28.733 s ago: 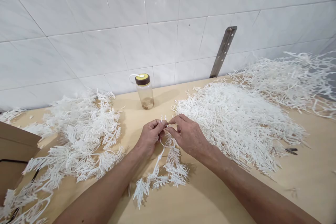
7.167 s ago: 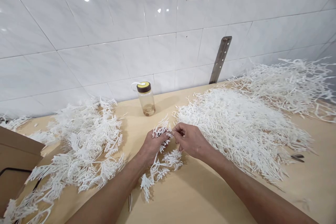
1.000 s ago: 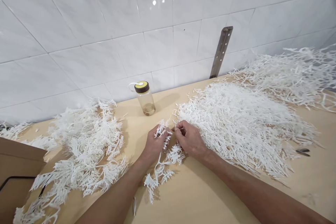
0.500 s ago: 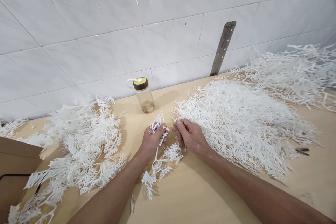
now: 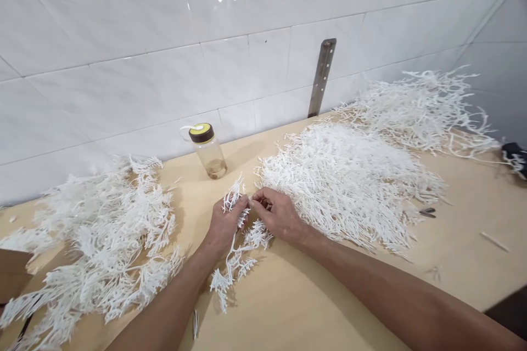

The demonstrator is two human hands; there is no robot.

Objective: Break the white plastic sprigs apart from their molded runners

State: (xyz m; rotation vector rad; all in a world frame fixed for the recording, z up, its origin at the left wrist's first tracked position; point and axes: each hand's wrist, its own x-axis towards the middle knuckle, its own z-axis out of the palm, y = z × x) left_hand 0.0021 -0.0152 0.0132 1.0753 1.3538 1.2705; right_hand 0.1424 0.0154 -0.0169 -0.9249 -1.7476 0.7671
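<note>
My left hand (image 5: 222,226) is closed round a white plastic branch (image 5: 235,255) whose frilly twigs stick up above the fingers and trail down toward me on the wooden table (image 5: 313,307). My right hand (image 5: 278,216) touches it from the right, thumb and forefinger pinched at the top of the branch on a small white piece I can barely make out. Right of my hands lies a big pile of loose white sprigs (image 5: 349,175).
A heap of finished white branches (image 5: 99,241) covers the left of the table, by a cardboard box corner (image 5: 12,274). A clear bottle with a yellow-brown lid (image 5: 208,151) stands by the tiled wall. More sprigs (image 5: 415,109) lie back right; small snips (image 5: 427,212) rest beyond the pile.
The camera has swung to the right. My right hand has come back to the top of the branch and pinches there; half a second ago it was apart at the pile's edge.
</note>
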